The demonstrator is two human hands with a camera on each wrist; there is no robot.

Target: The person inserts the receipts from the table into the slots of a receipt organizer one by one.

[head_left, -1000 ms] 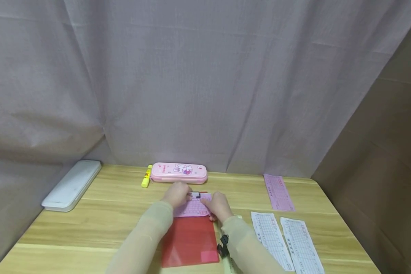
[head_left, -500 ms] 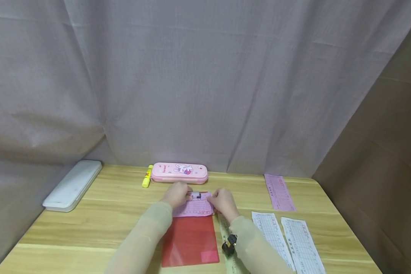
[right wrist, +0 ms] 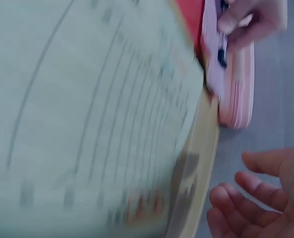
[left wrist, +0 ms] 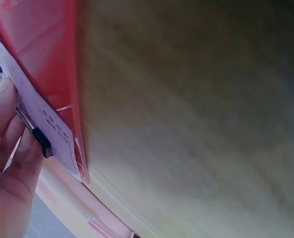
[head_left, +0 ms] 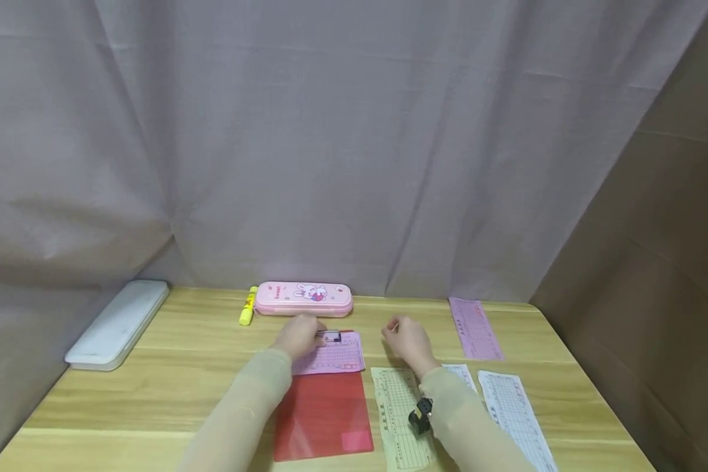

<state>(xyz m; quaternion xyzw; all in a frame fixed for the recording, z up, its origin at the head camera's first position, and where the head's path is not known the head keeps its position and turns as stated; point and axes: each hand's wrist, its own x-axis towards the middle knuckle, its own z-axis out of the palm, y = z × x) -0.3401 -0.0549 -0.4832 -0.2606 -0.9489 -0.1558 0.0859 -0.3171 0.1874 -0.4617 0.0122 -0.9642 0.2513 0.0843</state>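
Note:
My left hand is at the top edge of a red translucent clip folder and pinches its metal clip, which has black ends. Beneath the clip lies a pink printed slip across the folder's upper part. In the left wrist view the thumb rests by the slip with the fingers curled behind the clip. My right hand is off to the right of the folder. Its fingers are loosely bent with nothing between them. A pale green printed slip lies below it, partly covered by the sleeve.
At the back stand a pink rabbit pencil case and a yellow glue stick. A white case lies far left. To the right are a white slip, another half hidden by the sleeve, and a second pink slip.
My right hand has let go of the pink slip's right side and moved right, uncovering more of the green slip. The left hand stays at the clip.

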